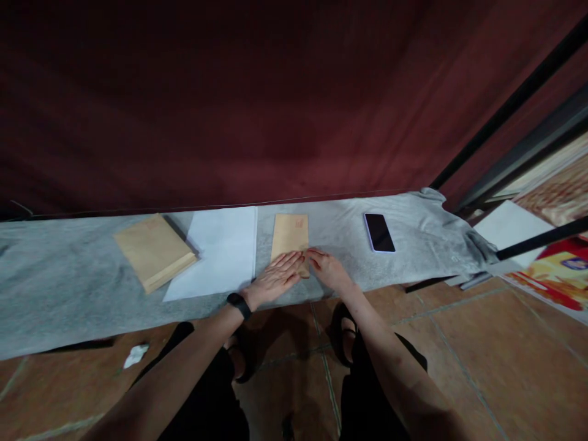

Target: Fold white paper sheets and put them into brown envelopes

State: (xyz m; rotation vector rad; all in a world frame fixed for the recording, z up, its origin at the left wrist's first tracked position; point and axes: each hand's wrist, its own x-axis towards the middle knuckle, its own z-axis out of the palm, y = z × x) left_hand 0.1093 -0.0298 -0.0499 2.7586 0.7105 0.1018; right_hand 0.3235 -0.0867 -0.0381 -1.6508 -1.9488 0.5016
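A brown paper envelope (291, 229) with small red print in its upper right corner lies upright on the grey cloth. My left hand (278, 275), with a black band on the wrist, rests flat across the envelope's lower part, fingers stretched out. At the envelope's lower right edge, my right hand (328, 267) has its fingers bent and drawn together on the paper. The two hands' fingertips nearly meet. Part of the envelope's lower end is hidden under the left hand.
A stack of brown envelopes (155, 250) overlaps white paper sheets (225, 245) on the left. To the right lies a phone (380, 233) with a dark screen. The grey cloth (59, 275) covers a narrow bench before a dark red curtain (275, 110). Black poles (505, 110) rise at right.
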